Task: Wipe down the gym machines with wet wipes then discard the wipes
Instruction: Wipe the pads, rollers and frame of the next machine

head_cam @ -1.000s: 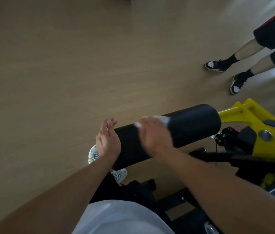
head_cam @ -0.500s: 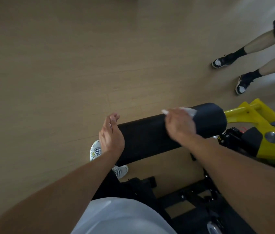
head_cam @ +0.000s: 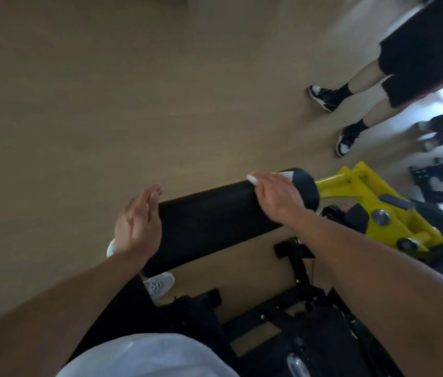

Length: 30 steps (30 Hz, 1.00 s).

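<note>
A black foam roller pad (head_cam: 209, 216) sticks out from a yellow machine arm (head_cam: 361, 191) in the middle of the view. My right hand (head_cam: 277, 194) lies flat on the pad near its far end and presses a white wet wipe (head_cam: 287, 175) against it; only the wipe's edges show past my fingers. My left hand (head_cam: 138, 224) rests against the pad's near end with straight fingers and holds nothing.
Black machine frame parts (head_cam: 296, 270) and a dark seat lie below the pad. A person in black shorts and black-and-white shoes (head_cam: 346, 140) stands on the wooden floor (head_cam: 106, 104) at the right. My own shoe (head_cam: 157, 284) shows under the pad.
My right hand has slid the wipe along the pad from its middle toward the far end by the yellow arm. My left hand has stayed at the near end.
</note>
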### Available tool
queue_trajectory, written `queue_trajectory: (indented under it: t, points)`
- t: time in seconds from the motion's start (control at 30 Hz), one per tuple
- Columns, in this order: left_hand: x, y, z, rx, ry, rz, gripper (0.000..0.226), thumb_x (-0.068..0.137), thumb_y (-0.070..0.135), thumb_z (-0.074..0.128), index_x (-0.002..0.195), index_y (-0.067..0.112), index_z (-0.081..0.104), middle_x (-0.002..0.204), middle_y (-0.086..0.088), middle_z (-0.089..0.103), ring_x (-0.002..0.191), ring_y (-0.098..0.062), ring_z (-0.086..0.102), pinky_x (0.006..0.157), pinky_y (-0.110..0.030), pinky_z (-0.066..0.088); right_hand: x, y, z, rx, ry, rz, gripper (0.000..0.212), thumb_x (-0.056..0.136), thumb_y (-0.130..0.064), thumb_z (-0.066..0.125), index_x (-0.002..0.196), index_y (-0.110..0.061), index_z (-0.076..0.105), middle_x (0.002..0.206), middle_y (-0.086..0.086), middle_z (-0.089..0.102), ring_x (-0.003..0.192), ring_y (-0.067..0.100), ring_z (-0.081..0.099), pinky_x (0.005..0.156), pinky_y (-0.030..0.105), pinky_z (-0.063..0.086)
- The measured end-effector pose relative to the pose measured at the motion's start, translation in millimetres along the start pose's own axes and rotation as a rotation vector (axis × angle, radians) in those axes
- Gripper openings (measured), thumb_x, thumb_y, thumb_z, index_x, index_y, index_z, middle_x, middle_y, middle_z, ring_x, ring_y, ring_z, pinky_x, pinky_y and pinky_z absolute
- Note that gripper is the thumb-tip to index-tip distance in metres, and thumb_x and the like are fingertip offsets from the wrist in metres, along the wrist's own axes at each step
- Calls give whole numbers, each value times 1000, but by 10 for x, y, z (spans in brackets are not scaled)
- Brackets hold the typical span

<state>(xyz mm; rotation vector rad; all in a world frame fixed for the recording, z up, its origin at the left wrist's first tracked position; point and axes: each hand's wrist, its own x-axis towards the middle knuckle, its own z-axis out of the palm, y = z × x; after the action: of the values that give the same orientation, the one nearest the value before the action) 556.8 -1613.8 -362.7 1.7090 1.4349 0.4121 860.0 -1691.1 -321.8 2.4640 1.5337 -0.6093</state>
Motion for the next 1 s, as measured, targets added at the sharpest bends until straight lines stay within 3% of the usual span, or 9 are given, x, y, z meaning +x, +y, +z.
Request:
queue_trajectory:
  t: [0.13,0.23,0.4,0.6,0.67,0.77,0.8,0.87,1.0]
  points:
    - [16,12,42,72,-40,-4,50,107,49,17,137,32,53,135,3,62,120,-27,58,89,-40,45,34,845,-182,107,45,479,50,109,-38,16,144,-19,45,146,14,54,134,35,48,112,48,37]
    - [37,18,59,107,-46,-28,50,107,50,16,135,32,53,132,9,64,117,-28,60,88,-40,45,47,705,-36,177,158,593,50,109,-31,18,149,-10,40,148,18,50,139,34,41,118,46,28]
    - [61,69,50,135,-44,-104,43,108,40,25,120,27,64,120,1,71,110,-34,62,85,-38,43,-73,283,217,175,254,466,54,109,-28,19,162,-17,21,170,1,15,157,19,1,127,34,-3]
    - [637,-5,72,-29,-212,-435,40,104,27,31,97,22,70,85,6,74,110,-26,64,86,-30,43,-329,-1087,283,170,67,-40,51,108,-34,20,150,-23,46,153,-4,48,147,14,33,125,34,15]
    - [799,-46,104,-85,-247,-459,35,103,20,36,107,16,70,98,-6,74,109,-31,65,91,-33,48,-527,-1573,330,180,-9,-204,49,108,-33,24,152,-22,43,156,-3,45,148,17,32,125,38,19]
    - [941,-129,178,-314,-149,-575,30,101,14,35,101,13,66,90,-17,71,74,-27,66,54,-24,54,-734,-1783,432,94,-15,-375,53,109,-34,23,160,-20,27,166,-3,26,155,11,12,127,33,2]
    - [952,-163,180,-388,-121,-606,29,99,19,35,94,13,64,88,-18,71,66,-21,63,47,-23,49,-724,-1680,405,77,-26,-395,52,109,-34,22,160,-22,25,167,-5,24,155,10,10,127,32,1]
    - [875,-185,124,-370,-75,-500,36,86,41,32,86,20,61,91,-11,77,69,-15,68,61,-30,48,-595,-1303,298,85,-2,-335,49,110,-30,24,158,-25,31,165,-6,30,153,11,17,126,34,9]
    - [396,5,-77,-260,-46,-290,43,100,43,27,102,24,65,93,13,74,90,-7,64,79,-28,43,-207,-131,97,43,163,120,46,109,-26,28,153,-22,42,159,1,40,148,21,31,123,34,15]
